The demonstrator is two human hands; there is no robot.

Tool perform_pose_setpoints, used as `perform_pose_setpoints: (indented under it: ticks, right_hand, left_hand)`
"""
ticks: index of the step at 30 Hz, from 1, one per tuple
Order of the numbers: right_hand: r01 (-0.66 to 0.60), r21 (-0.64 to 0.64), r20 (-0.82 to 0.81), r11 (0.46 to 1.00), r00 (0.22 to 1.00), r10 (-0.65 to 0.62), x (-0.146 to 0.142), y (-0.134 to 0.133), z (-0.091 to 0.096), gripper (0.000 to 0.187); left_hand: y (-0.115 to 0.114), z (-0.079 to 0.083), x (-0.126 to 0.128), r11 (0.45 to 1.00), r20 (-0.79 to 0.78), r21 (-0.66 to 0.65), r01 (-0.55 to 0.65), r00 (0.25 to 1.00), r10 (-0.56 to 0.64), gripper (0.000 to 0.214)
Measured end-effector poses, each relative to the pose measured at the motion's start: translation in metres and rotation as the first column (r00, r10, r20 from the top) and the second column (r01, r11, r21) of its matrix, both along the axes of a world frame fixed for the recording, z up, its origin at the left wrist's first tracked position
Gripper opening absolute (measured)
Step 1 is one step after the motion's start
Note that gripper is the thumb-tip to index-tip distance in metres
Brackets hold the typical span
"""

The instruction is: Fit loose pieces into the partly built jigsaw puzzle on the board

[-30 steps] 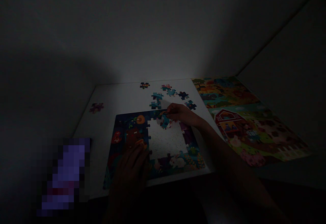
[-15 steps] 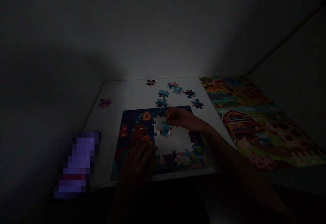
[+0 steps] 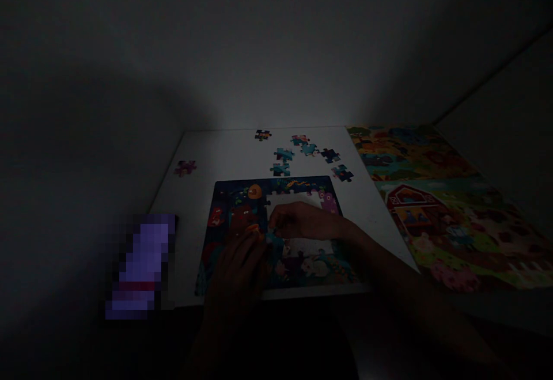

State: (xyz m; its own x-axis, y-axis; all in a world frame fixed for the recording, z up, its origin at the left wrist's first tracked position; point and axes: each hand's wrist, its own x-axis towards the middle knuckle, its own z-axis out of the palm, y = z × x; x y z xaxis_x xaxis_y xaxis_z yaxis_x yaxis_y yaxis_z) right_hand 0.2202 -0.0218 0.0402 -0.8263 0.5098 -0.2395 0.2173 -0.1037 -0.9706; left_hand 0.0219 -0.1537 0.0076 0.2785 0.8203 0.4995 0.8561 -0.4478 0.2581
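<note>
A partly filled jigsaw puzzle (image 3: 235,187) with a dark blue animal scene lies on the white table, a pale gap in its middle. My left hand (image 3: 239,259) rests flat on its left part, fingers stretched out and lying together. My right hand (image 3: 294,220) is over the gap, thumb and fingers pinched on a teal puzzle piece (image 3: 274,244) at the gap's lower left. The fingers partly hide that piece, and whether it is locked to its neighbours I cannot tell.
Several loose puzzle pieces (image 3: 284,154) lie behind the puzzle, and a purple piece (image 3: 185,167) lies at the far left. Two finished pictures, a farm scene (image 3: 449,242) and an animal scene (image 3: 406,149), are on the right. A blurred purple object (image 3: 142,259) is at left.
My right hand has brought the teal piece down and left, from the gap's upper part to its lower left edge. My left hand stays on the puzzle. The view has shifted slightly.
</note>
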Motion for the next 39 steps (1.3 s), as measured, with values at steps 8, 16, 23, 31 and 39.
perform_pose_setpoints:
  ticks: [8,16,23,31,39]
  right_hand:
    - [-0.001,0.119,0.060,0.993,0.998,-0.006,-0.001,-0.003,0.005,0.012]
    - [-0.036,0.261,0.123,0.965,0.992,0.004,-0.002,-0.005,0.004,0.016]
    - [-0.084,0.411,0.175,0.908,0.985,0.012,-0.002,-0.007,0.006,0.020]
    - [-0.120,0.522,0.240,0.845,0.971,-0.010,-0.003,-0.009,0.008,0.020]
    - [-0.135,0.583,0.233,0.801,0.972,-0.005,-0.001,-0.011,0.005,0.017]
  left_hand:
    - [0.001,0.003,0.001,1.000,-0.044,-0.008,0.020,0.999,-0.020,0.028]
    - [0.000,0.002,0.000,1.000,-0.042,0.001,0.013,0.999,-0.013,0.027]
    - [0.000,0.002,0.000,1.000,-0.016,-0.003,0.012,1.000,-0.012,0.031]
    - [-0.002,0.002,0.000,1.000,-0.007,-0.025,0.004,1.000,-0.004,0.027]
    - [-0.002,0.003,-0.001,0.999,-0.029,-0.013,0.036,0.999,-0.036,0.025]
